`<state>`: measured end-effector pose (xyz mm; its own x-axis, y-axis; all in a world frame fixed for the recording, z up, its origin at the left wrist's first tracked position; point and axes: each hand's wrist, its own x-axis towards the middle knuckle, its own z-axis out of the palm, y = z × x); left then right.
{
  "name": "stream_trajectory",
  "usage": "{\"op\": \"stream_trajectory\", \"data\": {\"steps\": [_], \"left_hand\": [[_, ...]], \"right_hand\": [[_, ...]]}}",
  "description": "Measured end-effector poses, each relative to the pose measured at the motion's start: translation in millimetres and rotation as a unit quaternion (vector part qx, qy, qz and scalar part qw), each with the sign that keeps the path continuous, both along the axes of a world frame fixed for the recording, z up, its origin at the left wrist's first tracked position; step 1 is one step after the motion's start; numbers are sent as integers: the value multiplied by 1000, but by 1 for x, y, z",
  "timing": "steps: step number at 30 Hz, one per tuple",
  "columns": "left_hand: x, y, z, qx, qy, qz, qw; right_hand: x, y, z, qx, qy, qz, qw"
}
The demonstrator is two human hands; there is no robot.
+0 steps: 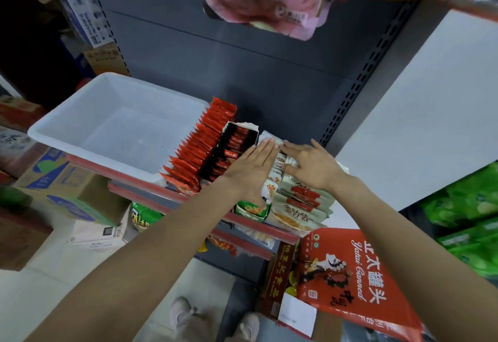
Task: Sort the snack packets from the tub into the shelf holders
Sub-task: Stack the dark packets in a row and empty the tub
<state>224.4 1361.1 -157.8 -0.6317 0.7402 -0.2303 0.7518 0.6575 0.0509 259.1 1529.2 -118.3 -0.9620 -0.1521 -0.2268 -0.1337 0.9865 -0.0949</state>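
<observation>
**Both hands flat on the pale packet row**

We are looking down at a grey shelf (172, 193) with a red edge. At ten o'clock the white tub (118, 128) is sitting on it, showing only its bare floor. Beside the tub, toward three o'clock, red packets (200, 150) are standing in a row, then black packets (233, 145) in a holder, then white packets (280, 164). Our left hand (253, 169) is lying wide, fingers straight, pressing on the white row from its nine o'clock side. Our right hand (312, 166) is resting spread on the same row from three o'clock, fingertips touching the packets. Pale pouches (299, 207) are lying at six o'clock of the hands. A red carton (350, 274) is leaning at five o'clock
</observation>
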Motion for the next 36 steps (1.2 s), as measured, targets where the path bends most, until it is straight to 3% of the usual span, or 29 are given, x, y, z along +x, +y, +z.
{"op": "stream_trajectory", "data": {"steps": [2,4,5,8,14,18,21,23,25,29,31,33,34,36], "left_hand": [[-2,-4,12,43,-97,15,994],[-7,-9,26,143,-211,62,965],[-10,-10,30,179,-223,70,956],[-20,-4,21,172,-127,53,976],[-32,12,1,82,-36,39,995],[-34,13,8,89,-99,57,989],[-30,13,21,203,-138,56,968],[-18,14,28,278,-219,44,934],[-6,14,32,295,-294,15,909],[1,13,35,284,-242,-12,928],[6,13,41,306,-231,-11,924],[12,17,49,292,-227,-24,929],[17,21,54,271,-219,-29,937],[25,31,59,216,-201,-28,955]], "right_hand": [[2,2,1,-8,0,-13,1000],[6,3,3,-9,28,-32,999],[9,2,4,-14,52,-50,997],[19,0,7,-10,106,-108,988],[30,-2,6,7,58,-190,980],[31,-2,13,-69,27,-199,977],[39,4,29,-191,48,-257,946],[51,6,37,-262,65,-308,912],[65,7,36,-270,59,-306,911],[86,9,25,-211,86,-210,951],[91,13,18,-212,118,-178,954],[91,19,16,-278,118,-188,935],[91,22,18,-351,104,-210,907],[88,30,25,-520,89,-264,807]]}}
